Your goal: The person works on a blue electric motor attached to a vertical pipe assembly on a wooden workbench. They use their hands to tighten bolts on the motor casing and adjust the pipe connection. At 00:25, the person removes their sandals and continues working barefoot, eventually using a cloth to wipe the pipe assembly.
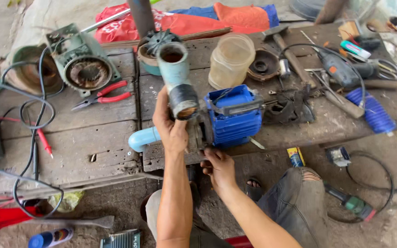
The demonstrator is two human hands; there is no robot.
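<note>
A blue electric water pump (233, 115) lies at the front edge of a worn wooden workbench (93, 138). A pale blue pipe (175, 73) wrapped with black tape rises from its front, and a curved pale blue elbow pipe (142, 138) sticks out to the left. My left hand (170, 123) grips the pump's front housing beside the upright pipe. Just below the bench edge, my right hand (218, 167) has its fingers closed against the underside of the pump housing; what they pinch is hidden.
Red-handled pliers (102, 97), a green motor housing (80, 62), a cloudy plastic jar (230, 59), a hammer (286, 43), a drill (341, 69) and a blue corrugated hose (374, 112) lie on the bench. Black cables and red probes (44, 142) sprawl left. My knee (299, 193) is below.
</note>
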